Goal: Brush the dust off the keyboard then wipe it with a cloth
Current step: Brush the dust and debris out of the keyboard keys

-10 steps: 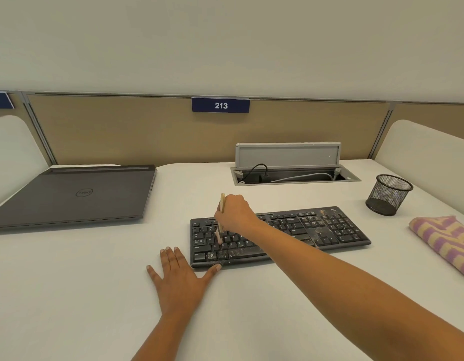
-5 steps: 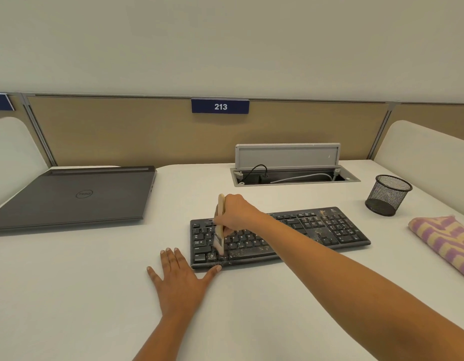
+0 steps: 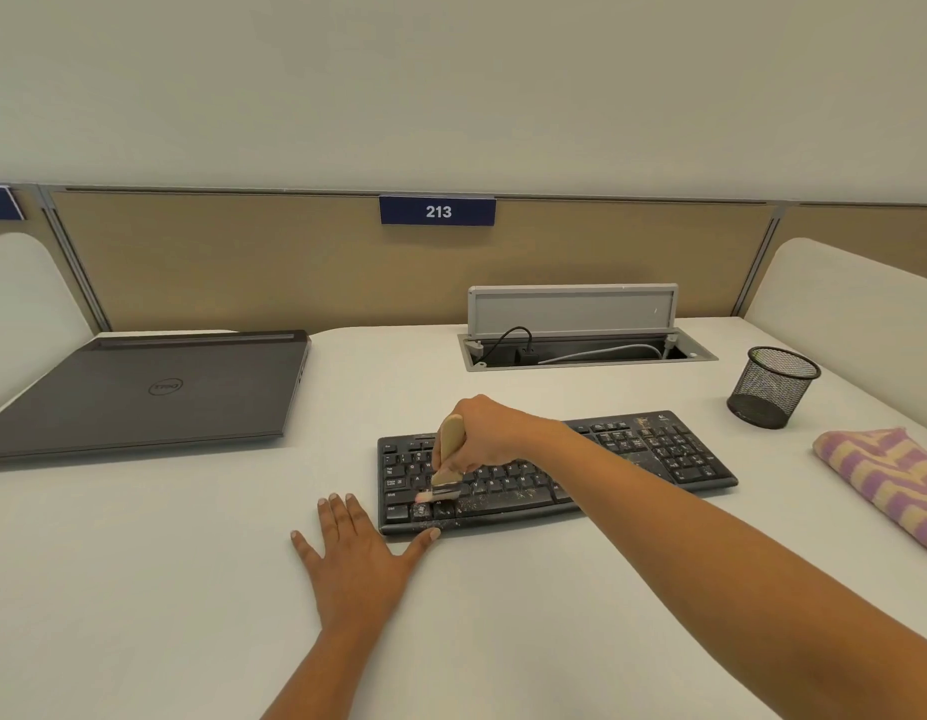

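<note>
Wooden brush [image 3: 451,436] gripped in right hand [image 3: 484,433]; left hand [image 3: 357,558] flat beside keyboard [image 3: 658,452].

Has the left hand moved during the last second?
No. The left hand stays flat on the desk, thumb against the keyboard's near edge.

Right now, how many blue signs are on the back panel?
2: the 213 sign in the middle, and a second sign cut off at the left edge. Others may lie beyond view.

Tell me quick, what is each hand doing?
Left hand: open, flat on the desk, thumb touching the keyboard.
Right hand: closed round the brush.
</note>
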### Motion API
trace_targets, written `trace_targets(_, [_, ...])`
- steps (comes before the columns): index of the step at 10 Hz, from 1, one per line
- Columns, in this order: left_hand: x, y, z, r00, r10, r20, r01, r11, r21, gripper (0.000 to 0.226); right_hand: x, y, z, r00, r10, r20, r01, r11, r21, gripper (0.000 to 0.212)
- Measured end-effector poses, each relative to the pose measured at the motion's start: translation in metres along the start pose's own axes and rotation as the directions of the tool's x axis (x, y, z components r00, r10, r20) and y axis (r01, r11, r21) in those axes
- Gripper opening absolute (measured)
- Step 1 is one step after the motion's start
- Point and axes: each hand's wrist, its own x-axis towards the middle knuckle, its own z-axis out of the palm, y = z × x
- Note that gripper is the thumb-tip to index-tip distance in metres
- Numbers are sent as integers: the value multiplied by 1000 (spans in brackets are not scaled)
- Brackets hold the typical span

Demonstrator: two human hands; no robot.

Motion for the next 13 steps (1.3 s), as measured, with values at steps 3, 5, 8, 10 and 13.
trace_targets(3, [0,0,1,1000,2,-9,-2,1000,-1,153,-1,-5,-15,983,180,-24,-181,981,-69,41])
trace_targets(5, [1,0,2,1000,6,-16,-6,1000,-1,151,5,-9,-3,926,180,-331,-173,984,51,27])
trace_targets(8, [0,0,3,1000,7,-22,-7,1000,-9,151,-6,-4,33,888,113,-446,-134,991,-16,35])
trace_targets(10, [0,0,2,1000,5,-21,-6,1000,-8,152,-7,-6,32,923,124,-365,-155,986,-56,26])
trace_targets(13, [0,0,2,1000,5,-18,-5,1000,-8,150,-5,-7,19,886,128,-446,-128,991,31,37])
